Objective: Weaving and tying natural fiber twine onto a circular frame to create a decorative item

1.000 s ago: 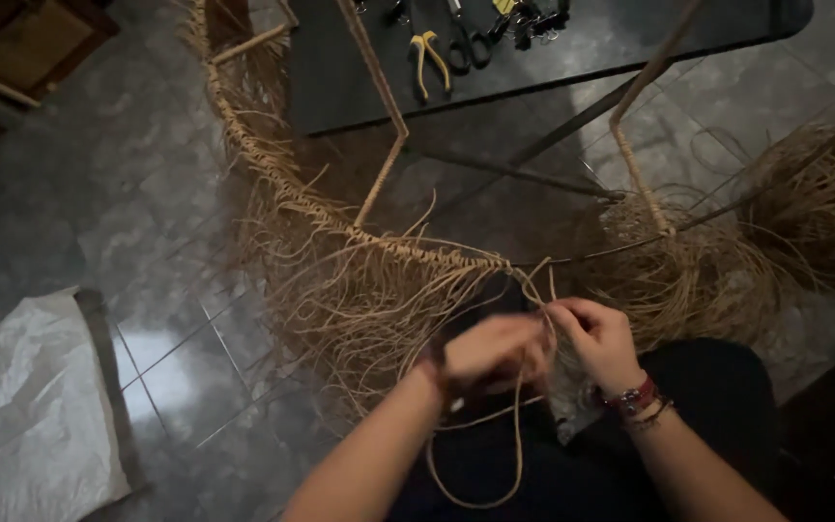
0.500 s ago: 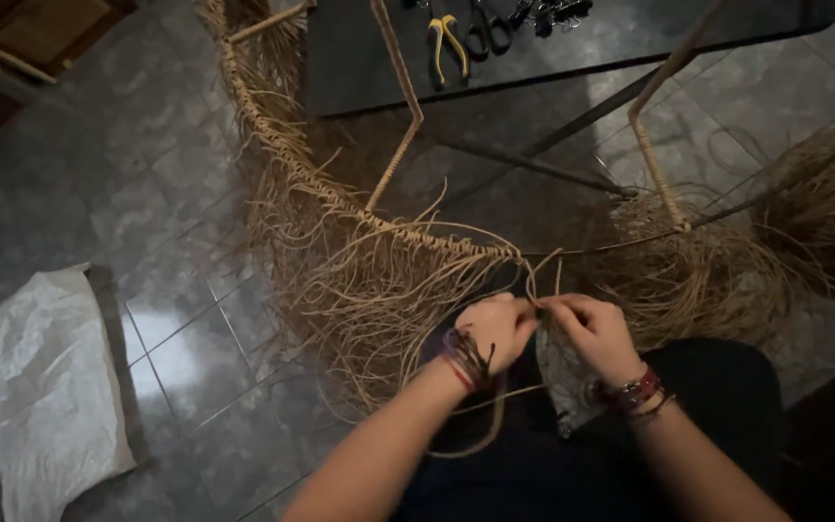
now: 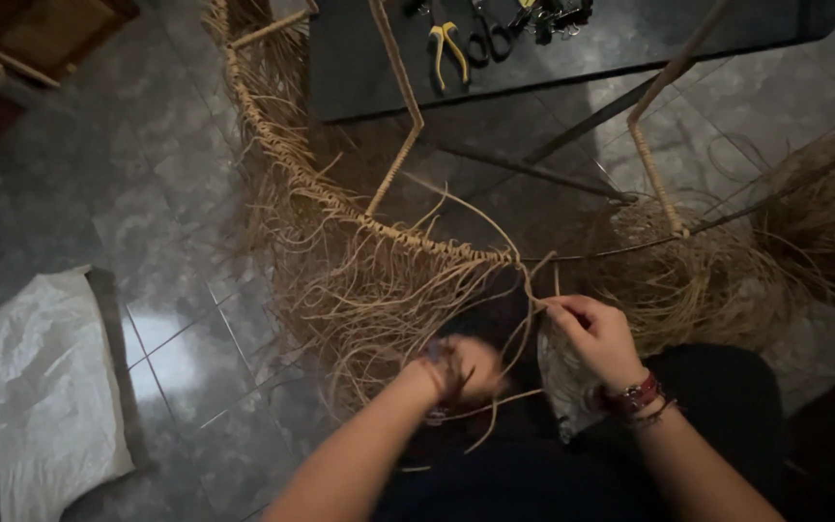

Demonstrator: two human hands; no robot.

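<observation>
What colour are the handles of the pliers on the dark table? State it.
Yellow. The pliers lie on the dark table, seen in the head view.

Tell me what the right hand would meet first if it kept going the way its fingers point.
The right hand points up and left; first in line, likely, is the woven rim where the strand it pinches joins. Depth is unclear.

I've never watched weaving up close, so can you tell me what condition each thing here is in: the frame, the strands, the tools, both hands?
Curved frame rim: wrapped in fibre up to the hands, bare rod beyond.
Loose strands: hanging free, untrimmed.
Right hand: pinching strands by the rim.
Left hand: blurred, closed on a strand.
Yellow-handled pliers: lying unused on the dark table.
White bag: flat on the floor.
</observation>
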